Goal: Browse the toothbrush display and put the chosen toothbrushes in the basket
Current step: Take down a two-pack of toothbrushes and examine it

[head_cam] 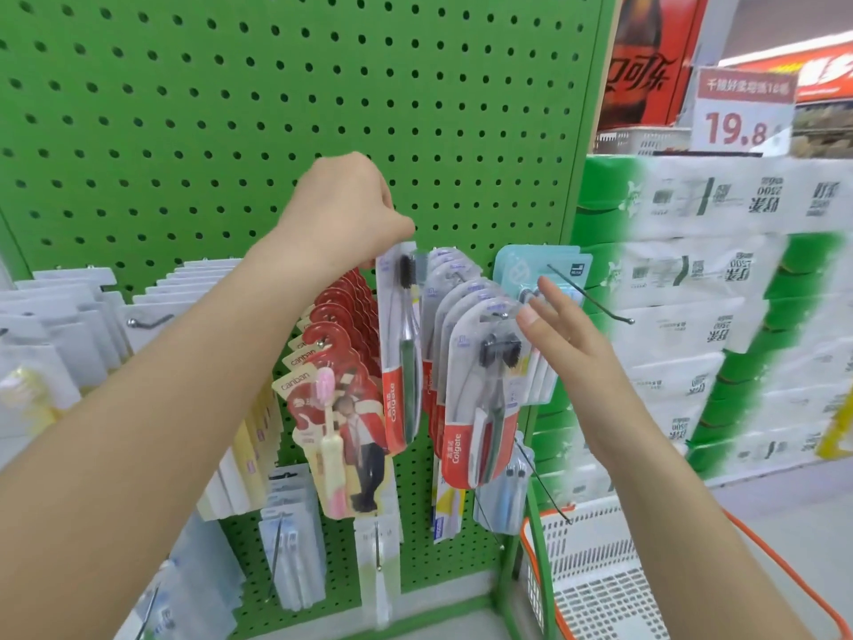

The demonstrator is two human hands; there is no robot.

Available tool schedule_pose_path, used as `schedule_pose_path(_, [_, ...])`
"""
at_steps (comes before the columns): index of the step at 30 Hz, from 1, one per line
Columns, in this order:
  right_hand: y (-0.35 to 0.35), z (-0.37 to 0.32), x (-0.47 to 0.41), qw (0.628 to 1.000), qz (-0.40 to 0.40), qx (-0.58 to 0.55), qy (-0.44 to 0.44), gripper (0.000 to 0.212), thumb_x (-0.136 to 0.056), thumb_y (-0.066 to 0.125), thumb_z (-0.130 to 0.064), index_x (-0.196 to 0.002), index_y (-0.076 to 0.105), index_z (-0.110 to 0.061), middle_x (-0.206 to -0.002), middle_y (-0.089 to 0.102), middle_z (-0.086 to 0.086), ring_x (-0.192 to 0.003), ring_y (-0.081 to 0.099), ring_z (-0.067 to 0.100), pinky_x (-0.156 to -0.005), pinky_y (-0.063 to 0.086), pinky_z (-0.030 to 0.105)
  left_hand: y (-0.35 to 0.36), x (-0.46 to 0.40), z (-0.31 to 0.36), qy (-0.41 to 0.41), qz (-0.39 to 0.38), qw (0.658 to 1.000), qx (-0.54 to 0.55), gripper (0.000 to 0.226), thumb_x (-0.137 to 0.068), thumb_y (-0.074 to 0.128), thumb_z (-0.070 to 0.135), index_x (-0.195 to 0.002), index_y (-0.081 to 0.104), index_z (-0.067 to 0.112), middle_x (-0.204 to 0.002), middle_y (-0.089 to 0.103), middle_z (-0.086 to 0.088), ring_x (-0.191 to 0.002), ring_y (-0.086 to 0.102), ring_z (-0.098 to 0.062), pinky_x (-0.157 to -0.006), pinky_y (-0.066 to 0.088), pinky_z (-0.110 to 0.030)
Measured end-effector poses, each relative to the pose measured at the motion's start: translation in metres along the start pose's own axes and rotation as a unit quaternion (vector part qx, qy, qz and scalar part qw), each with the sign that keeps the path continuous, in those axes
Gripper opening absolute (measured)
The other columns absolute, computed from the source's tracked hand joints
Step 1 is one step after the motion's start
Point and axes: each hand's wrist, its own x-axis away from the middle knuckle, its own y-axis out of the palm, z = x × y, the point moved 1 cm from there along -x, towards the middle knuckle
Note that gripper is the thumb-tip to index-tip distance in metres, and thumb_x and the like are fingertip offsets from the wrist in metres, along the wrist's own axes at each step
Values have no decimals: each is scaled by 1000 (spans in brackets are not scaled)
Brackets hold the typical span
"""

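Landmark: the green pegboard (286,85), which carries every hook and pack named below.
Step in hand: as I read it, you are lifting a single Colgate pack (399,344) off its hook near the middle of the pegboard.
Left hand (344,210): your wrist is bent downward and the fingers curl over the top edge of that pack, pinching it; the fingertips themselves are hidden behind the knuckles.
Right hand (561,334): it hovers at the right of the pegboard, palm turned inward, fingers straight and spread apart, the tips at or just beside the front of the hanging Colgate row (475,376); I cannot tell whether they touch.
Doing it well: slide the pack outward along its hook until the hang hole clears the tip, and keep the pack upright so it does not snag the red Canban packs (337,362) just to its left.
Steadying: let your spread right hand hold back the row, so only one pack comes free.
Bare hook (591,295): it juts out beyond your right hand; mind it.
Basket (595,575): it sits low, at the pegboard's lower right corner, orange-rimmed.
Progress: no toothbrush shows in the visible part of the basket.
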Motion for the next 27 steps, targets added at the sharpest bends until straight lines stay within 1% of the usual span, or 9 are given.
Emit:
schedule_pose_path(2, [2,3,-6,1000,-9,3,-1,83,-69,57,-55,-147,34,-38,-149,40,-13,-134,39,3,-96,29,20,4,-4,0,-2,-36,999,-9,20,-83,65,19,-81,72,0,-77,73,-14,-70,71,-28,-56,52,-27])
schedule_pose_path(6, [4,9,-13,1000,-19,6,-4,88,-65,58,-60,-147,34,-38,-149,41,-13,-135,39,4,-102,29,25,13,-9,0,-12,-95,995,4,15,-86,67,19,-82,72,6,-77,71,-6,-63,70,-17,-60,56,-26])
schedule_pose_path(11, [6,14,-16,1000,-21,2,-5,86,-65,60,-59,-145,39,-36,-140,49,-11,-134,40,3,-111,29,27,24,-12,1,-35,-139,989,31,8,-86,70,17,-83,72,10,-77,71,-3,-67,70,-13,-41,45,-15])
schedule_pose_path(14, [8,15,-17,1000,-26,-3,-8,81,-66,60,-56,-142,42,-35,-141,52,-8,-130,43,-1,-109,31,23,29,-14,1,-27,-152,987,45,8,-85,74,21,-81,73,14,-77,71,0,-73,71,-16,-64,59,-26])
schedule_pose_path(15, [9,15,-17,1000,-26,-5,-8,81,-66,61,-55,-142,42,-35,-142,51,-9,-129,44,-2,-109,32,23,30,-14,1,-24,-155,987,46,8,-84,75,22,-80,73,15,-78,72,-1,-74,71,-17,-67,59,-27])
schedule_pose_path(19, [9,20,-22,1000,-26,9,-9,73,-72,72,-59,-138,46,-40,-134,55,-14,-127,48,-1,-111,37,32,32,-14,2,-24,-174,983,50,9,-82,78,26,-79,74,18,-79,74,-4,-74,72,-18,-65,59,-25])
schedule_pose_path(21, [9,20,-24,999,-28,18,-15,65,-73,66,-55,-134,46,-43,-132,53,-20,-127,46,-2,-111,37,35,33,-14,3,-23,-177,983,48,9,-82,78,26,-81,74,17,-81,74,-5,-76,72,-19,-66,60,-26])
schedule_pose_path(25, [8,17,-29,998,-36,30,-30,82,-70,73,-59,-142,38,-39,-147,39,-17,-134,35,-3,-114,32,33,33,-14,4,-23,-187,981,49,8,-83,77,24,-82,74,16,-80,74,-4,-76,72,-18,-65,60,-25])
schedule_pose_path(27, [8,17,-31,998,-41,34,-31,87,-66,72,-61,-143,36,-39,-145,40,-19,-132,37,-6,-113,32,32,34,-15,4,-24,-191,980,46,8,-83,77,24,-82,74,16,-80,73,-3,-76,72,-18,-68,60,-27])
